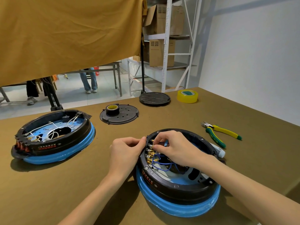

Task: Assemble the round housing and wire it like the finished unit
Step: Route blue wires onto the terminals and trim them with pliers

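A round black housing [175, 185] with a blue base ring sits in front of me; blue wires [159, 164] and brass terminals [150, 155] line its left inner wall. My left hand [126, 151] grips the outer left rim of this housing. My right hand [177, 146] reaches inside and pinches a brass terminal near the rim. At the left stands a second round housing [55, 137] of the same kind, with white wires inside.
A black perforated cover [125, 118] carries a roll of black tape [112, 109]. Farther back lie a black round lid [154, 98] and a yellow tape roll [187, 96]. Yellow-green cutters [220, 133] and a white tool [218, 151] lie right of the housing.
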Demonstrator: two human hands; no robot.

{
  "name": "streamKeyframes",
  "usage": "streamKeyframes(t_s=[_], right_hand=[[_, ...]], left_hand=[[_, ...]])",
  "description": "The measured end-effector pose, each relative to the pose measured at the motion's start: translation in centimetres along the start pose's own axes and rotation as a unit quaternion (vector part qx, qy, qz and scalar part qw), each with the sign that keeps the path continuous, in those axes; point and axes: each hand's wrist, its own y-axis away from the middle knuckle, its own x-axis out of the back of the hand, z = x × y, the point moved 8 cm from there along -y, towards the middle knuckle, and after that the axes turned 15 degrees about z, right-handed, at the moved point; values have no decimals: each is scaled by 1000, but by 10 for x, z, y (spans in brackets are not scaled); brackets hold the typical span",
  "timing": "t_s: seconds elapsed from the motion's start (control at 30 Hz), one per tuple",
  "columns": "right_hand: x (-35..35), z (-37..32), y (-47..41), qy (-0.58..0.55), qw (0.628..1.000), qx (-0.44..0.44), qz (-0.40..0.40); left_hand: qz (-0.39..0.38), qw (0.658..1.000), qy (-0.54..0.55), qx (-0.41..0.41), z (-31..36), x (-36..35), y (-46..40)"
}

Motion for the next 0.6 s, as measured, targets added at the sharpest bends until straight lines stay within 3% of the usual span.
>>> streamKeyframes(t_s=[0.6], right_hand=[[0, -2, -1, 21, 999, -22, 13]], left_hand=[[-5, 1000, -4, 3, 6, 1, 5]])
